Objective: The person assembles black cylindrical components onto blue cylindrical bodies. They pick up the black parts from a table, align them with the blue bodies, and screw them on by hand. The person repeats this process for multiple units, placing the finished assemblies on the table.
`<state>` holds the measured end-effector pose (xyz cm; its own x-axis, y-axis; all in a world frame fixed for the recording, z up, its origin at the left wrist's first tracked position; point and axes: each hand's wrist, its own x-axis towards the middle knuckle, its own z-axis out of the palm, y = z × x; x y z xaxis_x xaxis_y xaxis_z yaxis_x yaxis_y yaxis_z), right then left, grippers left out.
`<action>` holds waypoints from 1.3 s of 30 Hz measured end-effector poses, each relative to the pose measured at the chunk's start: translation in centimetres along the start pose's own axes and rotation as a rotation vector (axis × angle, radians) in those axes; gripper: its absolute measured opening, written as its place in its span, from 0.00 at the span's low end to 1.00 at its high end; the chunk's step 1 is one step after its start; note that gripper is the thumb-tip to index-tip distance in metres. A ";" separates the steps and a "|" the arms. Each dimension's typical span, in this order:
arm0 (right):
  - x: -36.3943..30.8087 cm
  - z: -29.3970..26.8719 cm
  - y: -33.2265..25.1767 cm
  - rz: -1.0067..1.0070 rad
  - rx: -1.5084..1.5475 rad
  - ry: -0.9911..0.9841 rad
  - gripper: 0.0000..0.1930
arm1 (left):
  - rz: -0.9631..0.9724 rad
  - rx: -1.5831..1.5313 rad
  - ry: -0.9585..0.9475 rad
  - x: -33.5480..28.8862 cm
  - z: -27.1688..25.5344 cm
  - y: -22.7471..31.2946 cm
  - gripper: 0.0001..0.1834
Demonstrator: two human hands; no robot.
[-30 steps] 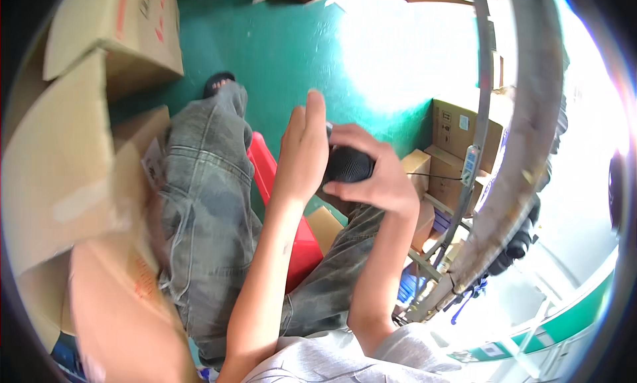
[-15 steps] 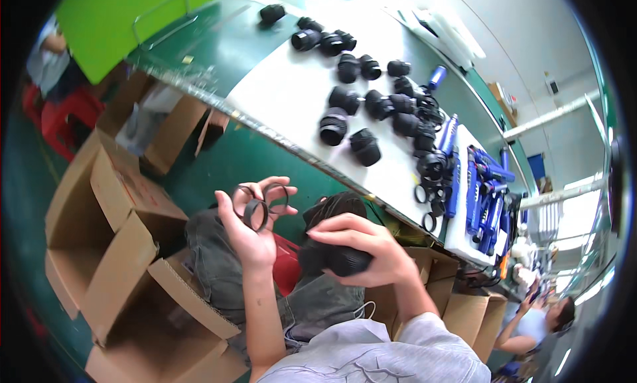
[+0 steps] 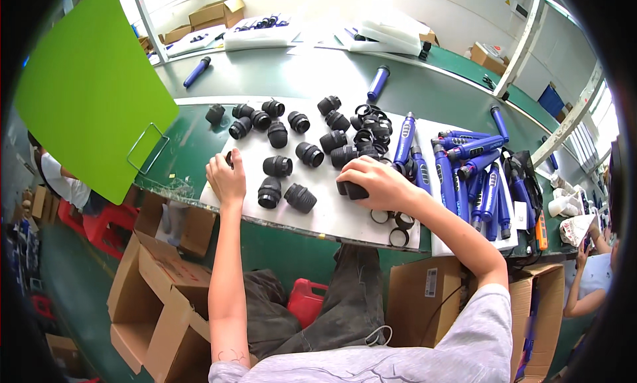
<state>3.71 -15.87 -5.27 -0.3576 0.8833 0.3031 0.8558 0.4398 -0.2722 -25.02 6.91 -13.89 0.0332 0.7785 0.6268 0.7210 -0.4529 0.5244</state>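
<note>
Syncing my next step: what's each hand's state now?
Left hand: curled at a dark piece; grip cannot be told.
Right hand: closed, holding a black part.

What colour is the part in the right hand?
The part is black, clearest in the head view.

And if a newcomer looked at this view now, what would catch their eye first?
Probably the bright green panel slanting at the left, the boldest colour here. Next, the black ribbed pieces scattered over the white sheet in the middle, with the right hand grasping a black one. Then the blue tubes heaped toward the right.
</note>
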 end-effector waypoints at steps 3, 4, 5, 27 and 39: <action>0.3 0.3 1.2 -0.033 -0.055 -0.002 0.32 | 0.078 0.133 -0.048 -0.5 1.1 0.3 0.25; 0.5 0.3 0.9 -0.066 -0.075 0.043 0.34 | 0.122 0.160 -0.063 -0.6 0.8 0.6 0.25; 0.4 0.0 0.7 -0.053 -0.089 0.029 0.39 | 0.166 0.188 -0.079 -0.9 0.5 1.2 0.24; -0.6 0.6 2.2 -0.042 -0.201 0.620 0.10 | 0.148 0.124 -0.108 -0.7 0.6 -0.2 0.24; -1.3 -0.6 3.7 0.025 -0.344 0.651 0.04 | 0.118 0.146 -0.151 -0.5 1.2 0.4 0.24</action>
<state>7.54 -15.51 -6.14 -0.1334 0.5706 0.8103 0.9679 0.2506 -0.0171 -23.96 6.84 -14.68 0.2182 0.7851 0.5797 0.7980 -0.4855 0.3571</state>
